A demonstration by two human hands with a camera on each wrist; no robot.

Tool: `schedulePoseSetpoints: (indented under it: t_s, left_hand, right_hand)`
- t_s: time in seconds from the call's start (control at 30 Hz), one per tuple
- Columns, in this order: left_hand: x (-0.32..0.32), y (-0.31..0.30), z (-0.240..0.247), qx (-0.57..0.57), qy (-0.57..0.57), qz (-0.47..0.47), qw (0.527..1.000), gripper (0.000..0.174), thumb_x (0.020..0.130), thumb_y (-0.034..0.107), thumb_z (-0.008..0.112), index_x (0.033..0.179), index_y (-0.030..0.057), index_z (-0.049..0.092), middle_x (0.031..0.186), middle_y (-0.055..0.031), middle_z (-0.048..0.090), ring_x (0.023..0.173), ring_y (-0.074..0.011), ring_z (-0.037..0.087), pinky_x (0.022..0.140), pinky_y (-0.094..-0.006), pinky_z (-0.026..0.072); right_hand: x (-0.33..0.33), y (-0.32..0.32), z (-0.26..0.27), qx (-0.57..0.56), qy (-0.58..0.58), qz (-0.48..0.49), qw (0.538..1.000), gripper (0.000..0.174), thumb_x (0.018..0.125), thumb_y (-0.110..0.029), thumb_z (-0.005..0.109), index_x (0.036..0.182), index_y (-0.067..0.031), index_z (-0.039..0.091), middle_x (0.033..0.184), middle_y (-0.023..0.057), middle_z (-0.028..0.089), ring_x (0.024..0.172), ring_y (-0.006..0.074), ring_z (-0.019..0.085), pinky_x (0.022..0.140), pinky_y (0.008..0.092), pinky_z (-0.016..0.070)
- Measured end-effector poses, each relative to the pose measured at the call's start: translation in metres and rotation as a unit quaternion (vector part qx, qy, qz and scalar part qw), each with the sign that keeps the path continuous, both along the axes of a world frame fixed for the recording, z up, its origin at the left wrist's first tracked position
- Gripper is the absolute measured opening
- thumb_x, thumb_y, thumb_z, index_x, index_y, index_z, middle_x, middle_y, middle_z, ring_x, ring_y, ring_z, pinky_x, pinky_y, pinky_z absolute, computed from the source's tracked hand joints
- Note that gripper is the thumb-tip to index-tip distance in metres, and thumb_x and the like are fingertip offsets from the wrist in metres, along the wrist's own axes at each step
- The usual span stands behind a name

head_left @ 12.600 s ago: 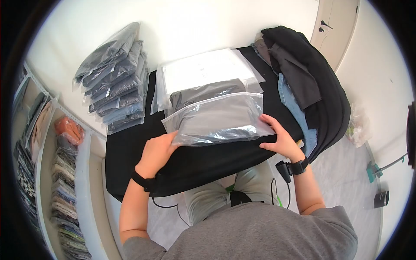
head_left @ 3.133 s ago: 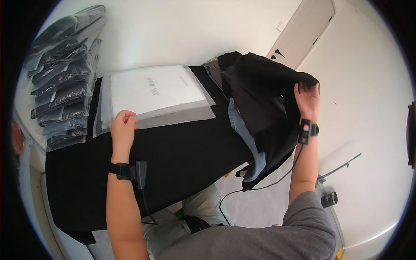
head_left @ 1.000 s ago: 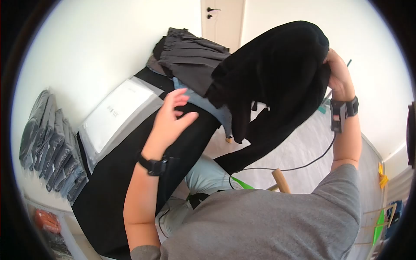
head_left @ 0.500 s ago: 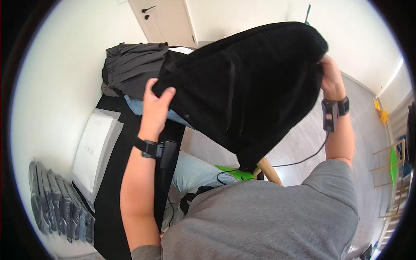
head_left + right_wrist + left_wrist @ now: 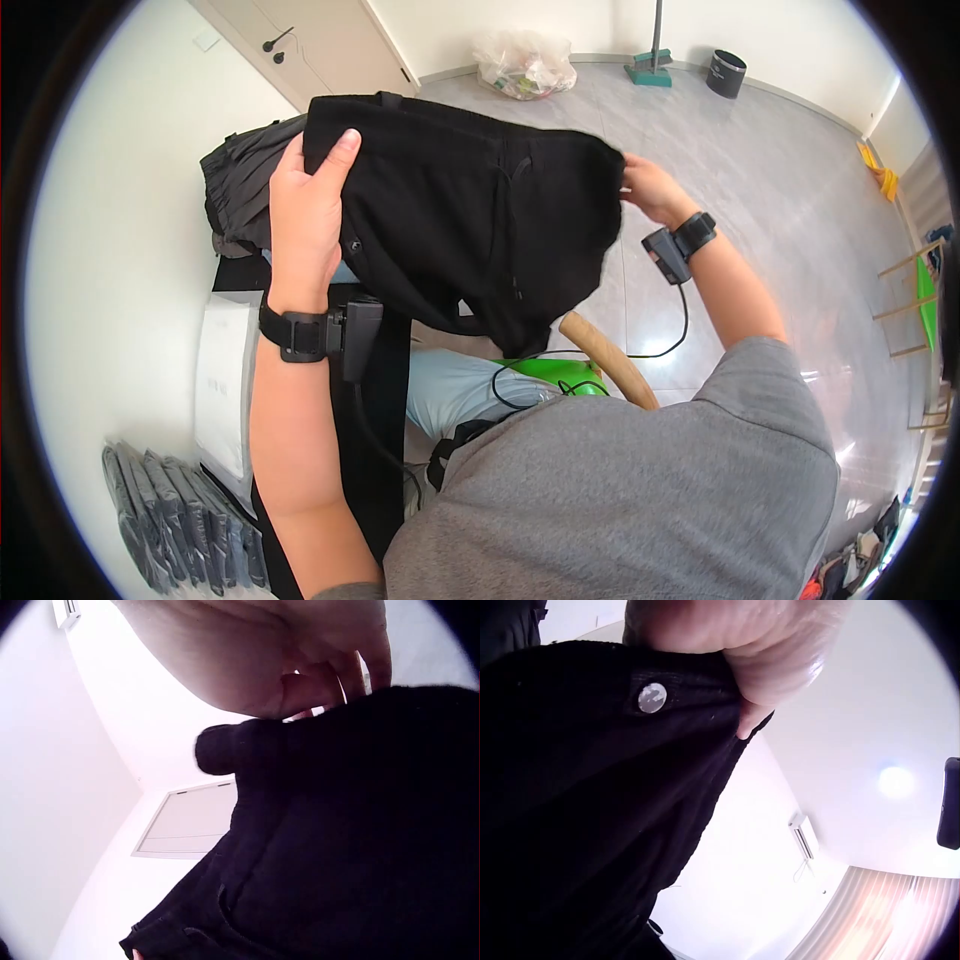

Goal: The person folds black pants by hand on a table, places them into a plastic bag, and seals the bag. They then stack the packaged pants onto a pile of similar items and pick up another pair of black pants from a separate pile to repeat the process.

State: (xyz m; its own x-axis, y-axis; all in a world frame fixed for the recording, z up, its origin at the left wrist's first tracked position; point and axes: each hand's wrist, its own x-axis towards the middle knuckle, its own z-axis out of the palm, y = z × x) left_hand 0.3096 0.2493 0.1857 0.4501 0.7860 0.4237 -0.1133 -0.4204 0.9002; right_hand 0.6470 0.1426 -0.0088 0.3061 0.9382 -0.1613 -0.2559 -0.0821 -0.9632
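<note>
In the head view a pair of black trousers (image 5: 450, 210) with a drawstring hangs spread between my two hands. My left hand (image 5: 310, 205) grips one end of the waistband, its thumb lying over the cloth. A round metal stud (image 5: 652, 698) shows just below that hand in the left wrist view. My right hand (image 5: 655, 190) holds the opposite side, its fingers partly hidden behind the fabric. From the right wrist view the hand (image 5: 285, 652) is right at the upper edge of the black cloth, near a fabric loop (image 5: 215, 750).
Grey trousers (image 5: 245, 180) lie piled behind the black pair. White plastic bags (image 5: 225, 385) lie on the black table (image 5: 380, 400), with a stack of bagged clothes (image 5: 180, 520) nearby. A curved wooden bar (image 5: 612, 362) stands beside my legs. Beyond are a bin (image 5: 727, 75) and a broom (image 5: 650, 70).
The bagged garment handled earlier is gone from the front of the table. My right hand lifted the black trousers off the pile, my left took the waistband, and the view turned right.
</note>
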Motion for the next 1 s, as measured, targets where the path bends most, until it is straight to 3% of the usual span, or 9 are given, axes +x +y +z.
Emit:
schedulePoseSetpoints:
  t_s: [0.07, 0.17, 0.2, 0.33, 0.43, 0.6, 0.7, 0.87, 1.0]
  left_hand:
    - [0.005, -0.001, -0.003, -0.004, 0.000, -0.011, 1.000, 0.030, 0.090, 0.010, 0.064, 0.114, -0.0050, 0.058, 0.105, -0.0080, 0.065, 0.093, -0.0127, 0.061, 0.086, -0.0253, 0.0463]
    - [0.007, 0.000, -0.005, -0.011, 0.009, -0.023, 1.000, 0.029, 0.090, 0.010, 0.064, 0.114, -0.0048, 0.058, 0.105, -0.0076, 0.065, 0.094, -0.0122, 0.060, 0.086, -0.0251, 0.0459]
    - [0.006, 0.000, -0.004, -0.012, 0.017, -0.024, 0.999, 0.028, 0.090, 0.009, 0.064, 0.114, -0.0049, 0.058, 0.105, -0.0075, 0.065, 0.094, -0.0122, 0.060, 0.087, -0.0251, 0.0458]
    - [0.005, -0.004, -0.003, 0.011, 0.012, -0.015, 1.000, 0.027, 0.090, 0.009, 0.063, 0.112, -0.0045, 0.058, 0.104, -0.0076, 0.065, 0.093, -0.0128, 0.060, 0.087, -0.0253, 0.0458]
    - [-0.004, 0.000, -0.001, -0.005, 0.006, -0.012, 1.000, 0.026, 0.091, 0.010, 0.063, 0.113, -0.0034, 0.058, 0.104, -0.0076, 0.065, 0.094, -0.0132, 0.061, 0.087, -0.0258, 0.0460]
    - [-0.015, 0.003, 0.000, -0.025, -0.022, -0.021, 0.999, 0.026, 0.091, 0.012, 0.062, 0.114, -0.0016, 0.058, 0.105, -0.0076, 0.065, 0.095, -0.0139, 0.061, 0.088, -0.0264, 0.0460]
    - [-0.025, 0.003, 0.000, -0.021, -0.019, -0.016, 0.999, 0.028, 0.092, 0.014, 0.062, 0.116, -0.0011, 0.058, 0.108, -0.0077, 0.064, 0.098, -0.0144, 0.061, 0.090, -0.0270, 0.0453]
    - [-0.047, 0.028, -0.007, 0.019, 0.026, 0.017, 0.999, 0.032, 0.093, 0.017, 0.061, 0.119, -0.0015, 0.055, 0.115, -0.0088, 0.062, 0.105, -0.0153, 0.058, 0.094, -0.0281, 0.0427]
    - [-0.057, 0.049, -0.022, 0.018, 0.067, 0.054, 0.996, 0.037, 0.094, 0.019, 0.059, 0.124, -0.0010, 0.052, 0.121, -0.0089, 0.059, 0.111, -0.0159, 0.054, 0.097, -0.0286, 0.0402]
  right_hand:
    - [-0.020, -0.010, -0.009, -0.015, -0.013, -0.020, 1.000, 0.040, 0.085, 0.002, 0.048, 0.121, -0.0103, 0.059, 0.106, -0.0024, 0.062, 0.099, 0.0106, 0.055, 0.090, 0.0271, 0.0413]
    - [-0.026, -0.019, -0.040, 0.015, 0.008, 0.070, 0.997, 0.066, 0.067, 0.011, 0.051, 0.131, -0.0059, 0.050, 0.117, -0.0003, 0.057, 0.108, 0.0116, 0.051, 0.096, 0.0289, 0.0386]
    - [-0.031, -0.021, -0.048, 0.031, 0.038, 0.084, 0.995, 0.063, 0.073, 0.008, 0.058, 0.134, -0.0040, 0.046, 0.122, 0.0043, 0.056, 0.114, 0.0152, 0.049, 0.097, 0.0285, 0.0383]
    - [-0.057, -0.017, -0.067, 0.093, 0.120, 0.060, 0.987, 0.055, 0.082, -0.007, 0.069, 0.133, -0.0069, 0.047, 0.124, 0.0034, 0.055, 0.116, 0.0141, 0.049, 0.102, 0.0292, 0.0348]
    - [-0.066, -0.010, -0.082, 0.132, 0.224, -0.045, 0.965, 0.048, 0.084, -0.014, 0.068, 0.129, -0.0094, 0.051, 0.126, 0.0016, 0.055, 0.118, 0.0135, 0.048, 0.105, 0.0333, 0.0318]
    - [-0.070, 0.003, -0.087, 0.169, 0.165, -0.049, 0.971, 0.040, 0.089, -0.020, 0.064, 0.126, -0.0103, 0.052, 0.124, 0.0005, 0.057, 0.119, 0.0138, 0.048, 0.107, 0.0344, 0.0302]
    - [-0.062, 0.008, -0.073, 0.200, 0.133, -0.036, 0.970, 0.041, 0.091, -0.019, 0.063, 0.128, -0.0063, 0.050, 0.121, 0.0022, 0.059, 0.117, 0.0139, 0.050, 0.104, 0.0317, 0.0337]
    - [-0.032, -0.006, 0.002, 0.278, 0.056, -0.198, 0.938, 0.029, 0.093, -0.018, 0.060, 0.116, -0.0021, 0.053, 0.110, 0.0048, 0.062, 0.099, 0.0139, 0.058, 0.090, 0.0296, 0.0450]
    - [-0.021, -0.012, 0.049, 0.325, -0.037, -0.225, 0.918, 0.035, 0.090, -0.017, 0.065, 0.119, 0.0006, 0.054, 0.110, 0.0051, 0.062, 0.100, 0.0126, 0.057, 0.090, 0.0275, 0.0442]
